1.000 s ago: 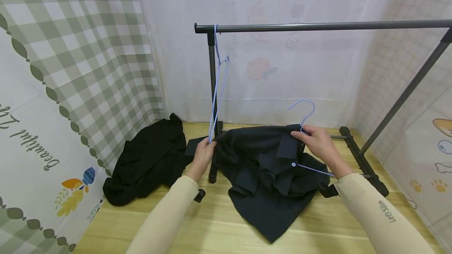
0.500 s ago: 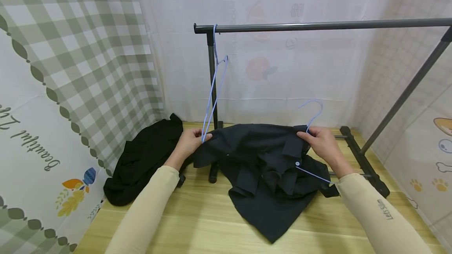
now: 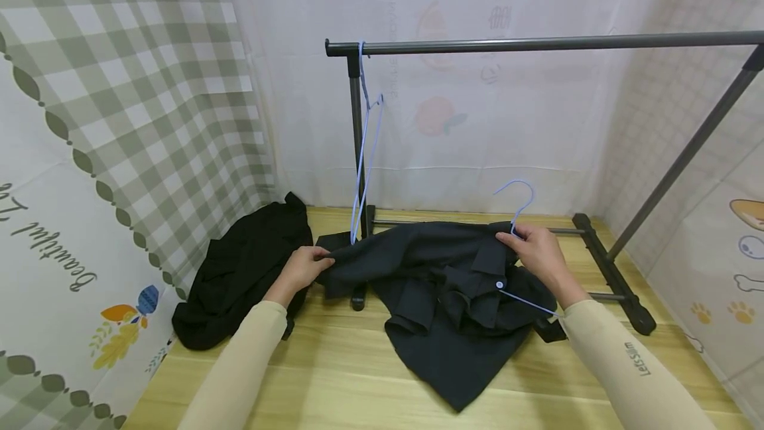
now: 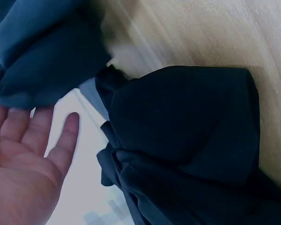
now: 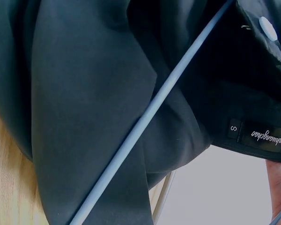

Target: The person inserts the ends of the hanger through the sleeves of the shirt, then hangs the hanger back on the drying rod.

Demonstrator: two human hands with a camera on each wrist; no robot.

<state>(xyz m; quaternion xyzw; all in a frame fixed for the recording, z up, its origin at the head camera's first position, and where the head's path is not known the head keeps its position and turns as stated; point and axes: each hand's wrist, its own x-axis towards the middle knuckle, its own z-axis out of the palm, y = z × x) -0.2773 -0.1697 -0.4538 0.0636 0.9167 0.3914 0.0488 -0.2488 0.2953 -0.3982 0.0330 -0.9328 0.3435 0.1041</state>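
A black shirt (image 3: pixel 418 251) is spread over the wooden surface, its upper edge lifted between both hands. At its left end my left hand (image 3: pixel 298 271) pinches the cloth; the left wrist view has the fingers of that hand (image 4: pixel 23 164) behind the fabric (image 4: pixel 51 61). My right hand (image 3: pixel 543 257) grips the collar by the neck of a blue hanger (image 3: pixel 523 201), whose lower bar (image 5: pixel 150 112) crosses the cloth. The collar label (image 5: pixel 267 138) shows in the right wrist view, with the hand (image 5: pixel 278 187) partly in frame.
A grey rail (image 3: pixel 507 46) on a dark stand runs across the back. One blue hanger (image 3: pixel 362 171) hangs from its left end, its lower end near the shirt. Another black garment (image 3: pixel 245 271) lies to the left, beside a checked curtain (image 3: pixel 179 85).
My left hand has moved left and down, away from the hanging blue hanger, which has swung back right. My right hand, with the collar and hanger, is slightly lower than half a second ago.
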